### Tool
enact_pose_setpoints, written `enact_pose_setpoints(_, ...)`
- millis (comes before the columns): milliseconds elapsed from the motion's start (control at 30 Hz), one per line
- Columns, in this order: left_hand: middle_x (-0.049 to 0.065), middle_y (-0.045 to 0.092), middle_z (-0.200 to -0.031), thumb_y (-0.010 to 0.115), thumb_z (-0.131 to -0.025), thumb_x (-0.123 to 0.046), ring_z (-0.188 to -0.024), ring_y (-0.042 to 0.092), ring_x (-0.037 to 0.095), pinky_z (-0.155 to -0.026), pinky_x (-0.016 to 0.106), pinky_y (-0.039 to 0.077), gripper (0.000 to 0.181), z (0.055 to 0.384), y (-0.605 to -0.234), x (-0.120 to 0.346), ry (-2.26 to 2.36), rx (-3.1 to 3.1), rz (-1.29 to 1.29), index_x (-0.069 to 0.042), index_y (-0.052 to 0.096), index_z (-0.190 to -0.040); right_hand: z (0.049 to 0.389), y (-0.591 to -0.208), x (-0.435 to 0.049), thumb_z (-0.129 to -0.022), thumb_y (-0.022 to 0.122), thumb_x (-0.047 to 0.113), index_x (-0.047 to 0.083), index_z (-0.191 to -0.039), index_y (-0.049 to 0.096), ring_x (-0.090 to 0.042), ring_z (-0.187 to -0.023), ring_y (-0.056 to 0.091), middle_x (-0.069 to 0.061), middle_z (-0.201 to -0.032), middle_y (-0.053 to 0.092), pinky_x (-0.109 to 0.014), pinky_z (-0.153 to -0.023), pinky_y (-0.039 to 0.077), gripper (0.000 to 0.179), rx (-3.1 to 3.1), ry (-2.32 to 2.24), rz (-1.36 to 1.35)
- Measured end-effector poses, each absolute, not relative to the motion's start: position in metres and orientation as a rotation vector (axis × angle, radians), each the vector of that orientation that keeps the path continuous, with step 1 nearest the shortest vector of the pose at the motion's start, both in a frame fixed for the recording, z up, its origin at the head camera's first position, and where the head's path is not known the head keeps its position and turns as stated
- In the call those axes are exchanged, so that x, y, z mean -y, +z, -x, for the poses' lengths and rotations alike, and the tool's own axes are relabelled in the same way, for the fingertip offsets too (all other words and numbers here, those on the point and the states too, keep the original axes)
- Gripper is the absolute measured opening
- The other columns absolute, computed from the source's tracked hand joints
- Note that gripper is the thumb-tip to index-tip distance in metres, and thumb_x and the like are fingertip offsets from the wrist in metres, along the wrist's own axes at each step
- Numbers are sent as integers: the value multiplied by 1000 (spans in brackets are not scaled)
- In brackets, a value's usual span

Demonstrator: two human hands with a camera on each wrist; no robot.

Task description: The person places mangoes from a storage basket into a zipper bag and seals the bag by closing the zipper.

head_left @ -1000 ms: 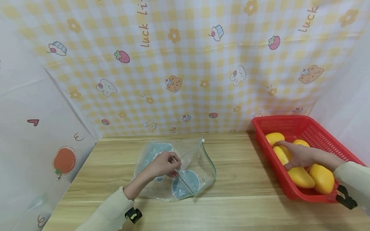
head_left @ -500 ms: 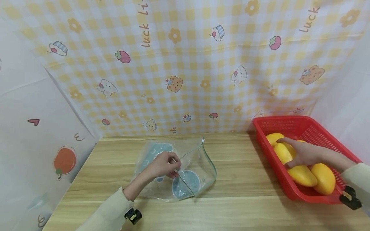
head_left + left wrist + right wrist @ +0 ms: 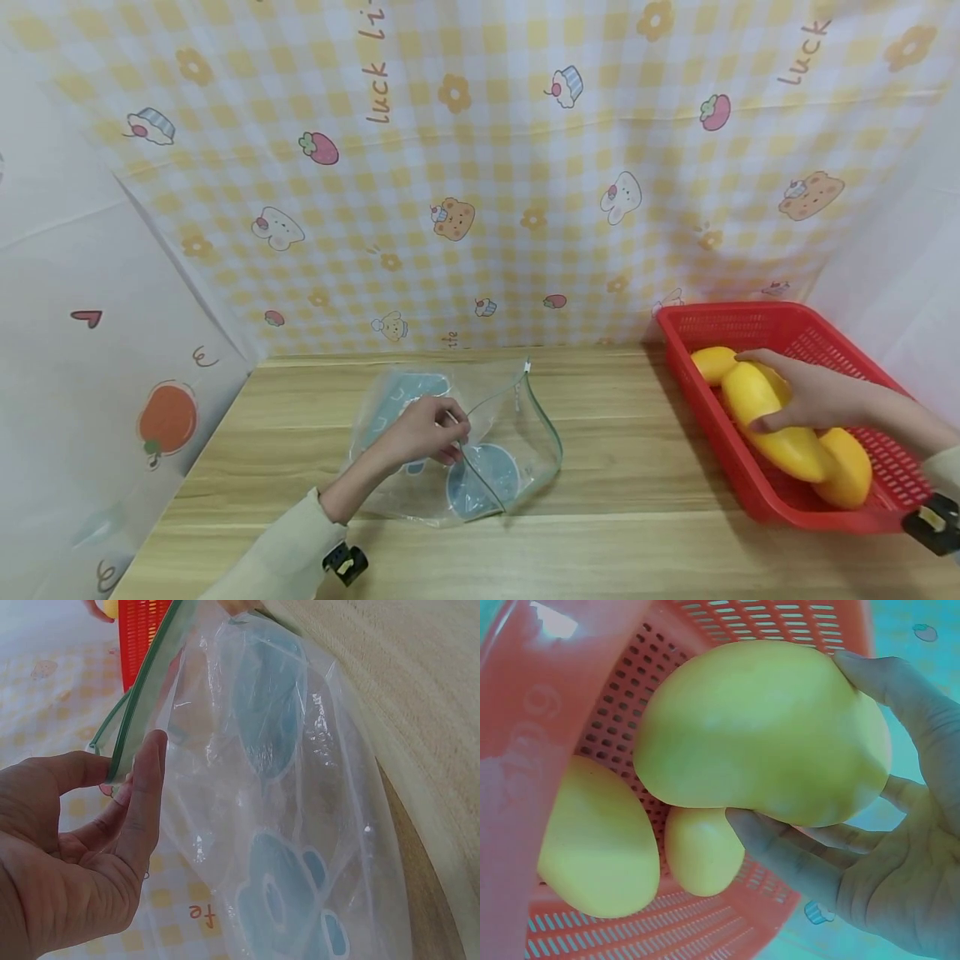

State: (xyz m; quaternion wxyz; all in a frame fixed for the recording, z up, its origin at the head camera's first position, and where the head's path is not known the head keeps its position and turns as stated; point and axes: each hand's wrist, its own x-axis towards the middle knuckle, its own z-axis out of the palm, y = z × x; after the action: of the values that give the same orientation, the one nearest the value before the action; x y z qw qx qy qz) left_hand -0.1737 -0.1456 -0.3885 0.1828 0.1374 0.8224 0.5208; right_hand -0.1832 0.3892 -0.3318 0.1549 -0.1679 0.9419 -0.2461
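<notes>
In the head view my left hand [image 3: 427, 429] pinches the upper edge of a clear zip bag [image 3: 483, 479] with blue prints, whose mouth gapes toward the right. The left wrist view shows thumb and fingers at the bag's green zip strip [image 3: 139, 712]. Over at the right, my right hand [image 3: 813, 396] grips a large yellow mango [image 3: 765, 735], thumb on one side and fingers on the other. Other mangoes lie in the red basket [image 3: 712, 454]: one at its far left [image 3: 711, 364], another nearer the front [image 3: 847, 475].
The red basket stands at the right of the wooden table [image 3: 615, 467], its slotted walls rising around the mangoes. A yellow checked cloth [image 3: 495, 167] hangs behind the table. White sheets close off the left [image 3: 67, 400] and right sides.
My right hand has shifted to the right, and the mango in its grip has moved with it, across the mangoes behind it. My left hand and the bag have stayed put.
</notes>
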Motion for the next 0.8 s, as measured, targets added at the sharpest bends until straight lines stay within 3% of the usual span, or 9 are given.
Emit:
enact_pose_setpoints(100, 14, 65, -83, 64, -99, -4, -69, 72, 34, -61, 35, 63, 14, 174, -388, 145, 1472, -2321, -390, 9, 65, -104, 183, -329, -393, -79, 89, 31, 3, -150, 32, -26, -79, 57, -25, -128, 48, -39, -59, 56, 95, -2773, -651, 532)
enact_pose_setpoints(200, 14, 65, -83, 64, -99, -4, -68, 72, 33, -61, 36, 63, 14, 173, -388, 145, 1476, -2322, -388, 9, 65, -104, 185, -327, -395, -76, 91, 33, 2, -146, 37, -38, -103, 51, -24, -131, 50, -45, -73, 54, 94, -2864, -589, 570)
enact_pose_setpoints(500, 14, 66, -83, 64, -98, -3, -68, 72, 34, -61, 39, 64, 13, 171, -388, 146, 1483, -2331, -372, 9, 65, -103, 186, -319, -396, -77, 91, 29, 2, -149, 31, -32, -92, 53, -25, -130, 43, -32, -53, 53, 97, -2888, -687, 515)
enact_pose_setpoints(667, 14, 66, -82, 64, -98, -3, -69, 72, 37, -60, 39, 64, 14, 172, -390, 146, 1480, -2337, -373, 10, 65, -103, 186, -314, -396, -77, 91, 26, 1, -149, 32, -36, -95, 53, -26, -131, 45, -33, -58, 54, 96, -2911, -696, 543)
enact_pose_setpoints(800, 14, 66, -82, 65, -98, -4, -68, 72, 34, -59, 37, 63, 13, 172, -390, 146, 1477, -2342, -381, 8, 65, -103, 187, -311, -395, -76, 92, 25, 0, -148, 32, -42, -99, 53, -30, -133, 45, -45, -66, 56, 97, -2931, -688, 569)
